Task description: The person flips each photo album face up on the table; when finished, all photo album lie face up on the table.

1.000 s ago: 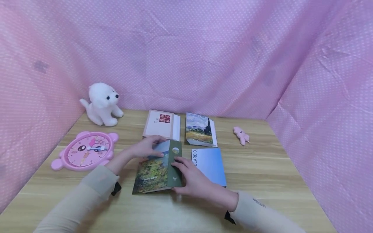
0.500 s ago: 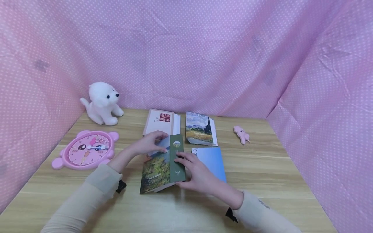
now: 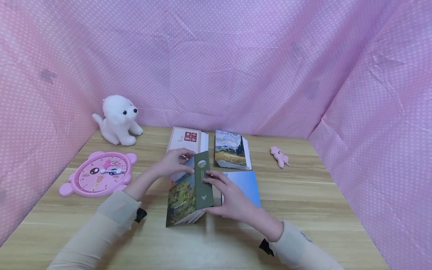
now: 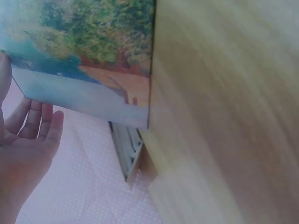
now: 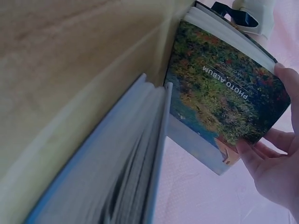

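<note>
A photo album (image 3: 182,197) with a painted-landscape cover and a dark green spine stands tilted over the table, its pages fanning at the near end. My left hand (image 3: 173,163) holds its far end, thumb on the cover side. With fingers on the spine and thumb at the near corner, my right hand (image 3: 231,198) grips the other side. The right wrist view shows the words PHOTO ALBUM on the cover (image 5: 219,84), and the right hand (image 5: 275,172) with digits on both faces. Just right of the album lies a blue album (image 3: 244,187), partly hidden by the right hand.
Behind are a cream album (image 3: 183,140) with red squares and a landscape-painted album (image 3: 231,150). A pink toy clock (image 3: 101,174) lies at left below a white plush dog (image 3: 119,120). A small pink plush (image 3: 279,156) rests at right. Pink dotted cloth (image 3: 216,67) surrounds the table.
Both hands have shifted the green-spined album slightly right. It is tipped up more, its spine higher and its page ends more visible at the near side.
</note>
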Demonstrator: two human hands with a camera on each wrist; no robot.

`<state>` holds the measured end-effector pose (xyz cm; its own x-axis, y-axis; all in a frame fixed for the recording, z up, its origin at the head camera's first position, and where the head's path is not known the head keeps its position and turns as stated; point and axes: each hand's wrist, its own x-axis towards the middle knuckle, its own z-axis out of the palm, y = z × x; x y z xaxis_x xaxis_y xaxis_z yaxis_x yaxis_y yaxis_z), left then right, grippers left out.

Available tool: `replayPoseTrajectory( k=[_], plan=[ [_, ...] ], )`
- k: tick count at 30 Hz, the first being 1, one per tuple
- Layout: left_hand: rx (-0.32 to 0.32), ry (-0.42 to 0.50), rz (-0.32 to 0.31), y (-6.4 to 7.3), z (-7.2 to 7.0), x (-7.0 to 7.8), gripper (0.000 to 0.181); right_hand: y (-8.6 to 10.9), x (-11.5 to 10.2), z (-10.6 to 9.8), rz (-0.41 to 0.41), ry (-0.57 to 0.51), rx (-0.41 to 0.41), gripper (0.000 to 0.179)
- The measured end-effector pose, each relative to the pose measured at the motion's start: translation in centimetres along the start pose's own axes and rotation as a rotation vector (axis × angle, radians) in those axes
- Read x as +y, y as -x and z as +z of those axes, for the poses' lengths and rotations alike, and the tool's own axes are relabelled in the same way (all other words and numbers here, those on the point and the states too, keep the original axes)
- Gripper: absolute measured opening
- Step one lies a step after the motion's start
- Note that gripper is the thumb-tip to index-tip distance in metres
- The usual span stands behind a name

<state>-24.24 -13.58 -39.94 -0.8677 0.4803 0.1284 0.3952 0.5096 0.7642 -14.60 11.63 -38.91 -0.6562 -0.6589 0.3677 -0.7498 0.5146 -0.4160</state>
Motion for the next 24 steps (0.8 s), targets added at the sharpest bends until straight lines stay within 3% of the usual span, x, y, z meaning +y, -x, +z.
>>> replayPoseTrajectory(
  k=[5,11,18,24],
  plan=[
    [0.051,-0.036,0.022,-0.2,-0.1,0.4,0.06,-0.2,-0.1,-0.4,0.005,-0.023,0.051,0.081],
    [0.073,-0.009,0.036,-0.5,-0.2,0.5,0.059,-0.2,-0.4,-0.9,0.027,-0.094,0.044,0.088],
    [0.102,0.102,0.077,-0.8,-0.3,1.0,0.061,-0.3,-0.4,-1.7,0.062,-0.202,0.042,0.089],
    [0.095,0.143,0.065,-0.8,-0.3,1.4,0.061,-0.5,-0.3,-2.3,0.048,-0.208,0.034,0.088]
  ],
)
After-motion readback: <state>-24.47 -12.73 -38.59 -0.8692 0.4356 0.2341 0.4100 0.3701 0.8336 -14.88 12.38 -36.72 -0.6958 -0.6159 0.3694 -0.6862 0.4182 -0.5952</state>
